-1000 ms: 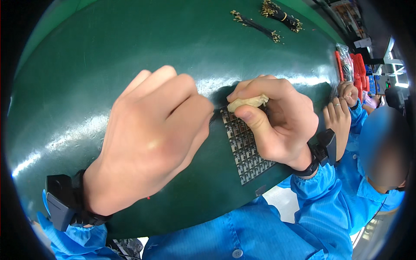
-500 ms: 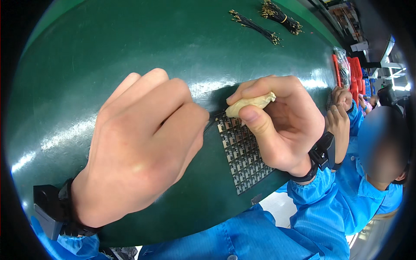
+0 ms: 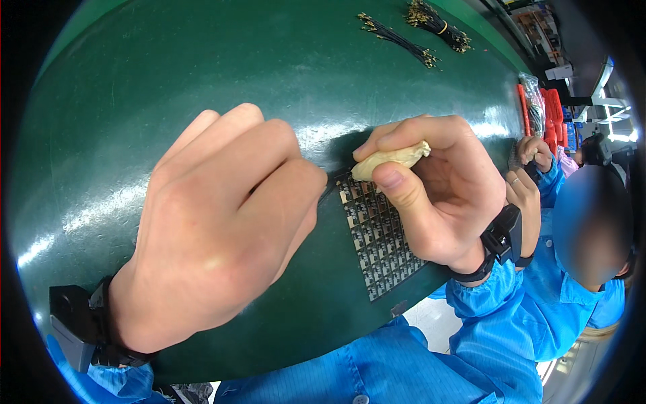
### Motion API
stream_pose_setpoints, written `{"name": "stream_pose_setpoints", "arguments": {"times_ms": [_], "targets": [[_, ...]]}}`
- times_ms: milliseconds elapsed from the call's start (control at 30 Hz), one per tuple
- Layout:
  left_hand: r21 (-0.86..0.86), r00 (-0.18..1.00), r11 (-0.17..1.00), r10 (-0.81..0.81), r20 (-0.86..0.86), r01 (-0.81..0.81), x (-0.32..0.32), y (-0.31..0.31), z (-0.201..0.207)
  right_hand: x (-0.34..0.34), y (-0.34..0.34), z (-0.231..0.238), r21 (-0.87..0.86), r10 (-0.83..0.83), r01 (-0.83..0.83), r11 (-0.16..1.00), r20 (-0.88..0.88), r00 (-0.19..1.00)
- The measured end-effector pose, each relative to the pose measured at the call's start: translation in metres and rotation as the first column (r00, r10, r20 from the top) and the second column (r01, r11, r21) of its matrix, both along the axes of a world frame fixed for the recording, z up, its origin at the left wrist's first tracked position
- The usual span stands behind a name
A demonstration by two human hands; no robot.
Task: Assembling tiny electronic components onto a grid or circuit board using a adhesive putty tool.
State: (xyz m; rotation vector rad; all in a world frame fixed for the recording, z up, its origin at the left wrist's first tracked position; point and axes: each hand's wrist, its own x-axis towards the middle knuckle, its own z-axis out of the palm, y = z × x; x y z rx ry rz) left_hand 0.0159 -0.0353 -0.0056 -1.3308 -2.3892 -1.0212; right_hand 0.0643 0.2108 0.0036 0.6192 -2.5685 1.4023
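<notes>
My left hand [image 3: 222,222] is closed, back of the hand up, over the green table. Its fingertips are turned away from view, so what they hold is hidden; a thin dark strand [image 3: 329,191] shows beside them. To its right, my right hand [image 3: 447,182] is closed in a pinch. Between its thumb and curled fingers sits a pale yellow, crumpled, rubbery piece [image 3: 390,161], like a finger cot. Partly under the right hand lies a panel of small circuit boards [image 3: 380,246] in rows, flat on the table.
At the far side of the green table [image 3: 202,60] lie a loose bunch of black cables [image 3: 398,40] with gold ends and a banded bundle [image 3: 441,27]. A co-worker in blue sits at the right, hands [image 3: 528,175] near the table edge. Red bins [image 3: 553,114] stand beyond.
Both my hands hold nearly the same pose, with only a slight shift. At the right, the co-worker's hands have moved a little apart.
</notes>
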Motion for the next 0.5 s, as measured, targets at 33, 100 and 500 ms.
{"name": "stream_pose_setpoints", "arguments": {"times_ms": [33, 100, 500], "targets": [[0.011, 1.0, 1.0, -0.001, 0.002, 0.001, -0.0004, 0.001, -0.0008, 0.0, 0.0003, 0.0002, 0.002, -0.005, 0.005, 1.0, 0.003, 1.0], [0.023, 1.0, 1.0, -0.002, 0.004, 0.002, -0.0009, 0.0026, -0.0017, -0.0007, 0.0024, 0.0002, 0.013, -0.002, 0.002, 1.0, -0.002, 1.0], [0.043, 1.0, 0.999, -0.008, 0.011, 0.008, -0.0028, 0.0069, -0.0039, -0.0015, 0.0078, 0.0027, 0.035, -0.004, 0.003, 0.999, 0.017, 1.0]]}}
